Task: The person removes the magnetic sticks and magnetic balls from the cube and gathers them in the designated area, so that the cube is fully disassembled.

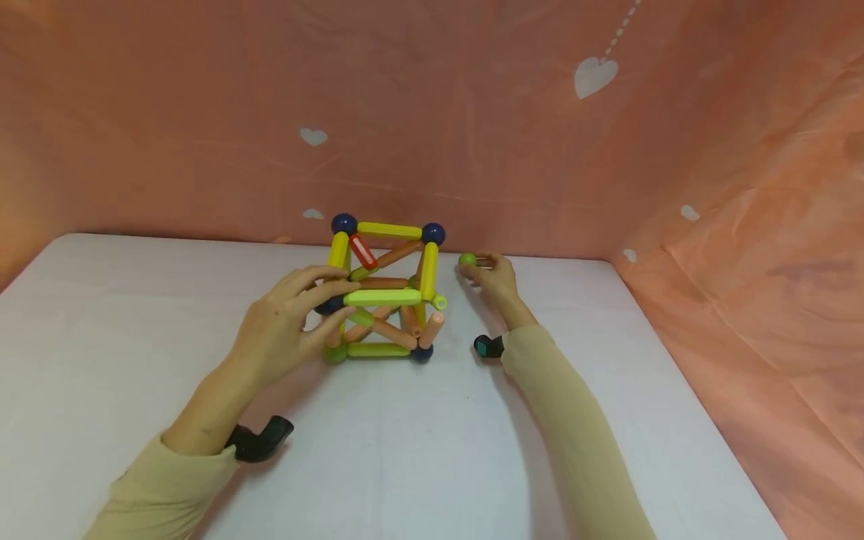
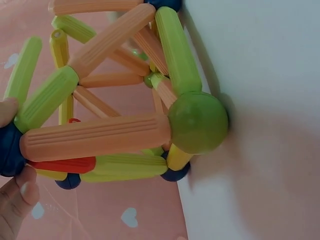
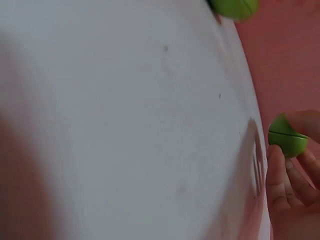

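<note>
A frame of magnetic rods and balls (image 1: 382, 298) stands on the white table, with yellow, green, orange and red rods. My left hand (image 1: 286, 319) grips a dark blue ball (image 2: 10, 149) at the frame's near upper left corner. In the left wrist view, thumb and fingertips sit on either side of that ball. To the right of the frame, my right hand (image 1: 496, 285) pinches a green ball (image 3: 287, 136) between thumb and fingers, close to the table's back edge. Two rods at the frame's right side, one orange (image 1: 434, 328), have a bare end.
Behind the table (image 1: 418, 450) hangs a pink cloth (image 1: 432, 112) with white hearts, which continues along the right side. Black wrist devices stick out from both sleeves, one beside the left wrist (image 1: 259, 441). The frame's lower green ball (image 2: 199, 122) rests low by the table surface.
</note>
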Tool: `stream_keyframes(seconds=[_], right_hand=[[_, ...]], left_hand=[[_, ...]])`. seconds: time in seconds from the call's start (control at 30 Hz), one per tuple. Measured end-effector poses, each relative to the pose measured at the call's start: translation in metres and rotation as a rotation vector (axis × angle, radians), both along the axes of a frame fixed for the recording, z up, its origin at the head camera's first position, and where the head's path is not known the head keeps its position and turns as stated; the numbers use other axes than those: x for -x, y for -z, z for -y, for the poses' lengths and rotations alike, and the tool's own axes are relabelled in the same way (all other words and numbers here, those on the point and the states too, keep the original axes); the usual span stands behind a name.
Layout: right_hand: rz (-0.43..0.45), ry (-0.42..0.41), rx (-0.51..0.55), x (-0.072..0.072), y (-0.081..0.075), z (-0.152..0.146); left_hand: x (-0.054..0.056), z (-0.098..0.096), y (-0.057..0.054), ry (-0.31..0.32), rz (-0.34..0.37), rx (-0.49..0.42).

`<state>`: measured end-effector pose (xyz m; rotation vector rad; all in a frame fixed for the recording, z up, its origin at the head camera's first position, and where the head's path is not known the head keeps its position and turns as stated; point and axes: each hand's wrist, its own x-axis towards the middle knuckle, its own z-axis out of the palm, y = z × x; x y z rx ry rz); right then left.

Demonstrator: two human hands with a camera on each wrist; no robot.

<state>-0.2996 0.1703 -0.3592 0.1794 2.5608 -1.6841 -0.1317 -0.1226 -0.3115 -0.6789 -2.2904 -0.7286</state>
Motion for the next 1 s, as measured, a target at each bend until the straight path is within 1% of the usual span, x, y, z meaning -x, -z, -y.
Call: stream_keyframes(seconds=[0.27, 0.47, 0.57, 0.67, 0.83, 0.93, 1.0], right_hand=[[0.028, 0.010, -0.074, 0.004, 0.004, -0.003], [0.034, 0.013, -0.095, 0.003, 0.003, -0.005], [0.033, 0.014, -0.106, 0.002, 0.003, -0.006], [0.030, 0.009, -0.109, 0.001, 0.002, -0.008], [0.017, 0.015, -0.100, -0.007, 0.001, -0.011], [-0.022, 0.020, -0.085, -0.015, -0.001, -0.013], [-0.067, 0.007, -0.080, -0.023, -0.003, -0.015]], left_hand=[[-0.002, -0.005, 0.004, 0.009, 0.022, -0.046], [-0.001, -0.007, 0.004, 0.012, 0.043, -0.084], [-0.001, -0.007, 0.005, 0.018, 0.045, -0.097], [-0.001, -0.007, 0.006, 0.020, 0.031, -0.094], [0.000, -0.006, 0.008, 0.021, -0.023, -0.065], [0.001, -0.005, 0.010, 0.021, -0.047, -0.058], [0.001, -0.004, 0.011, 0.019, -0.054, -0.060]])
